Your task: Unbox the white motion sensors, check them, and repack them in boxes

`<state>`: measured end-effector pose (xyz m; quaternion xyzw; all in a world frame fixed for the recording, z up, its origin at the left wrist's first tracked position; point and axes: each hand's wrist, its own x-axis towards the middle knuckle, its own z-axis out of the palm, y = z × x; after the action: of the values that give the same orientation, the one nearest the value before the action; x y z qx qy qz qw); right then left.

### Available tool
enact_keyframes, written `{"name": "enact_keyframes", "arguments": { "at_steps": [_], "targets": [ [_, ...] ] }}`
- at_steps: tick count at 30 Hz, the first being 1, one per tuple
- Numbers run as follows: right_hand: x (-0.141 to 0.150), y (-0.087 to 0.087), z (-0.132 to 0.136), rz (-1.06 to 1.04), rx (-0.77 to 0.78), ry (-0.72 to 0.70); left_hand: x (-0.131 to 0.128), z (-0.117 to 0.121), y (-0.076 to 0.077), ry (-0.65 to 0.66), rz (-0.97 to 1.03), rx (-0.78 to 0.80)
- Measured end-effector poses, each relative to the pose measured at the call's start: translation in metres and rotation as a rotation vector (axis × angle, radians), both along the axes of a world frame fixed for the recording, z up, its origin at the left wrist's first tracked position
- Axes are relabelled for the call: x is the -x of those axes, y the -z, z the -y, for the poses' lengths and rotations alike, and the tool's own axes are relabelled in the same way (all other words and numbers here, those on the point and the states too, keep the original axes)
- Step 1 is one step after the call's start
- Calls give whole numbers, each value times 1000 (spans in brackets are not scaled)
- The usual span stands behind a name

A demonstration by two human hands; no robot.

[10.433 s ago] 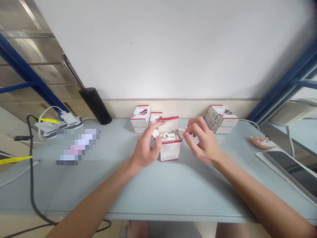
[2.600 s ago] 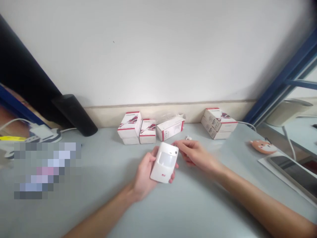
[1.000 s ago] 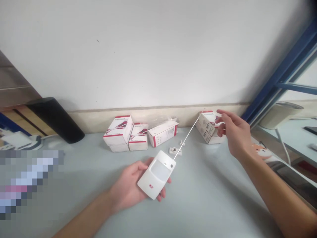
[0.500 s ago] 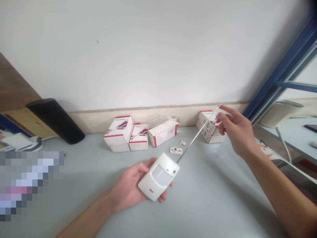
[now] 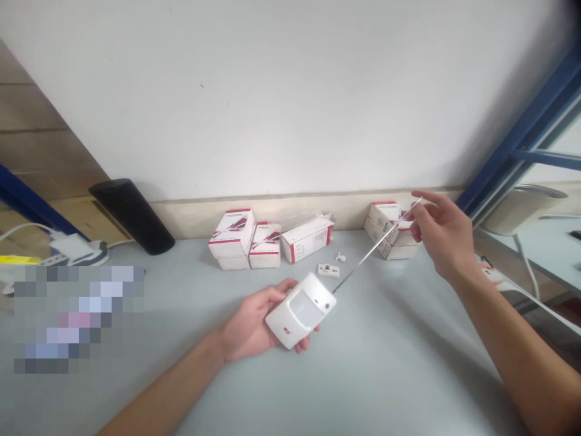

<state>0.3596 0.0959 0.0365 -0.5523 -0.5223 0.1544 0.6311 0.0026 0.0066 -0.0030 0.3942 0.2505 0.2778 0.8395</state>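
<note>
A white motion detector (image 5: 301,310) with a frosted window and a small red logo lies in my left hand (image 5: 254,324), thumb on its side and fingers curled beneath. From its upper right corner a thin metal telescopic antenna (image 5: 370,253) slants up, drawn out long. At its far end, my right hand (image 5: 440,233) has thumb and index finger around the antenna's tip; how firmly they press is hard to see. Behind the detector, a small white bracket (image 5: 328,270) and a little white joint piece (image 5: 340,257) lie on the table.
Red-and-white boxes (image 5: 232,236) stand along the wall, with an open-ended box (image 5: 308,240) and plastic film among them. More boxes (image 5: 384,227) are stacked behind my right hand. A black cylinder (image 5: 134,215) leans at left beside a power strip (image 5: 75,248). A blue frame (image 5: 512,139) rises at right.
The whole view has shifted, so the table things appear further right. Both hands still hold the detector and its antenna in much the same pose, the antenna's tip showing slightly further right.
</note>
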Motion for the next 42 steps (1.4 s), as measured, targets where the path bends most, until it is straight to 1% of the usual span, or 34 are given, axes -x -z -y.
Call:
{"name": "enact_keyframes", "arguments": {
  "at_steps": [2,6,8,11,13,16,18,20,25,28,31,32,33,34,36,38,39,40,42],
  "targets": [
    [-1,1,1,61,-32,54,1,0,0,-6,-7,9],
    [2,0,7,343,-25,205,3,0,1,-21,-3,53],
    [6,-1,10,413,-20,227,3,-1,1,-25,5,75],
    [21,2,15,473,-29,183,2,-1,1,-49,20,90],
    [35,7,20,547,-21,86,2,0,-1,-83,35,106],
    [57,18,28,584,10,-126,1,0,-6,-170,58,148],
    [69,26,33,567,44,-240,0,0,-9,-228,60,169],
    [79,32,38,544,66,-320,-1,0,-10,-266,61,189],
    [98,40,50,469,103,-549,0,0,-8,-351,77,267],
    [108,44,59,466,122,-671,3,-1,-4,-380,65,244],
    [112,44,64,500,152,-778,1,-3,-2,-383,55,184],
    [112,42,62,497,158,-772,0,-3,-3,-391,65,155],
    [112,39,58,487,160,-732,-2,-4,-3,-408,84,119],
    [111,34,52,477,159,-663,-3,-5,-5,-435,107,80],
    [111,24,31,395,160,-401,-6,-6,-8,-531,146,19],
    [115,14,3,390,224,-238,-6,-7,-13,-612,169,-3],
    [118,10,-11,396,263,-200,-6,-8,-16,-650,177,-1],
    [121,7,-24,385,301,-205,-5,-7,-20,-688,189,9],
    [129,3,-44,353,326,-239,-3,-6,-28,-749,221,42]
  ]
}}
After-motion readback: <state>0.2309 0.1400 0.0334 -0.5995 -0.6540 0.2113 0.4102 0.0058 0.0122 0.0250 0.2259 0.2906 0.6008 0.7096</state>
